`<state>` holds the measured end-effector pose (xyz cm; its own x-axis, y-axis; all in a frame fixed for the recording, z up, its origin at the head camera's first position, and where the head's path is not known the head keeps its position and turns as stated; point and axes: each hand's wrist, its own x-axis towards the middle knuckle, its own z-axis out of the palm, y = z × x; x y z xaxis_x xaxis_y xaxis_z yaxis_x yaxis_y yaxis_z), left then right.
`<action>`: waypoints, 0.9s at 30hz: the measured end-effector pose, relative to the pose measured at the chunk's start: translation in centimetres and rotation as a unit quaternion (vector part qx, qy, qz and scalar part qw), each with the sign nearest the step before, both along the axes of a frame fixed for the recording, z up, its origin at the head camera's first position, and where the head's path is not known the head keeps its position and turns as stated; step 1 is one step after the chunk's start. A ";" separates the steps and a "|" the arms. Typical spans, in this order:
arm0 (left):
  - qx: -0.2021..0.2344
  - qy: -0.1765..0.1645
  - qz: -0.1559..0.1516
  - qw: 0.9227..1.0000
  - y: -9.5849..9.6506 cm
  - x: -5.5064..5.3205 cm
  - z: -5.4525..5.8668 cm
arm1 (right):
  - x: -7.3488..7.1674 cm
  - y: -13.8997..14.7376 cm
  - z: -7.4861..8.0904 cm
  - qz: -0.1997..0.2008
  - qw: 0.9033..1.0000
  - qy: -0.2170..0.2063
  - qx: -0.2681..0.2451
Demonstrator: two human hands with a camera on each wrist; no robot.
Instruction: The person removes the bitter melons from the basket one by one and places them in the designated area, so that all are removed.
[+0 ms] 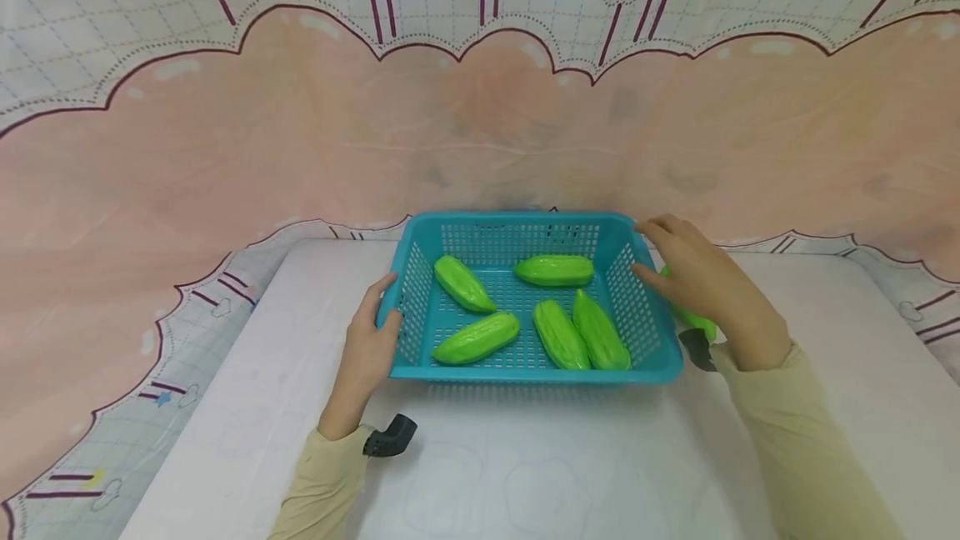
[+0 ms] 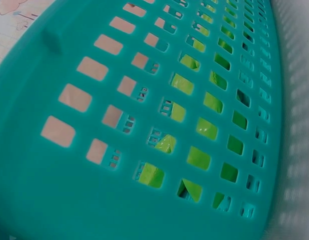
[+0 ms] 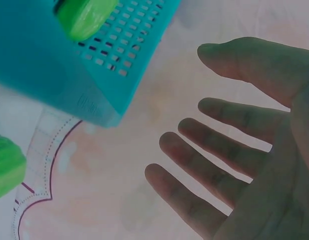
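A turquoise plastic basket (image 1: 525,375) with perforated walls rests on the white table, and several bright green, ridged, gourd-like vegetables (image 1: 476,338) lie inside it. My left hand (image 1: 367,348) touches the basket's left side, thumb and index finger spread at the rim. In the left wrist view, the basket's wall (image 2: 54,185) fills most of the picture and that hand is hidden. My right hand (image 1: 693,273) is beside the basket's right rim; the right wrist view shows its fingers spread and holding nothing. Another green gourd-like vegetable (image 1: 705,323) lies outside the basket, partly behind that hand.
The white tabletop (image 1: 480,465) extends in front of the basket and to both sides. Behind it rises a printed peach and white cloth (image 1: 480,132). Black wrist pieces (image 1: 390,437) show at both sleeves.
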<state>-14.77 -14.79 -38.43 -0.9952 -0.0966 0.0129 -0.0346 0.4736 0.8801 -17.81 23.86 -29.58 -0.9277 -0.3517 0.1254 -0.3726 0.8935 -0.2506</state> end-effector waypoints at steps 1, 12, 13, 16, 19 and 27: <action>0.001 0.000 0.001 1.000 0.0 0.0 -0.1 | -0.1 -0.1 0.1 0.001 1.000 0.000 0.003; 0.000 0.015 -0.002 1.000 0.0 0.2 0.3 | -0.8 -1.2 -0.2 0.012 1.000 -0.012 0.003; 0.001 0.014 -0.003 1.000 0.0 0.2 0.3 | -0.8 -1.2 -0.3 0.012 1.000 -0.013 0.003; 0.004 0.016 -0.005 1.000 0.0 0.1 0.3 | -0.9 -1.4 -0.5 0.011 1.000 -0.019 0.001; 0.005 0.016 -0.007 1.000 0.1 0.1 0.3 | -1.1 -1.6 -0.8 0.010 0.999 -0.031 0.000; 0.003 0.017 -0.008 1.000 0.0 0.4 0.3 | -2.0 -2.1 -2.0 0.026 0.999 -0.038 -0.005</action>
<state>-14.42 -14.82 -38.14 -0.9957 -0.0807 0.0461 0.0029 0.4685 0.8835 -19.85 21.77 -31.56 -0.9152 -0.3985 0.0595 -0.3979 0.8708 -0.2889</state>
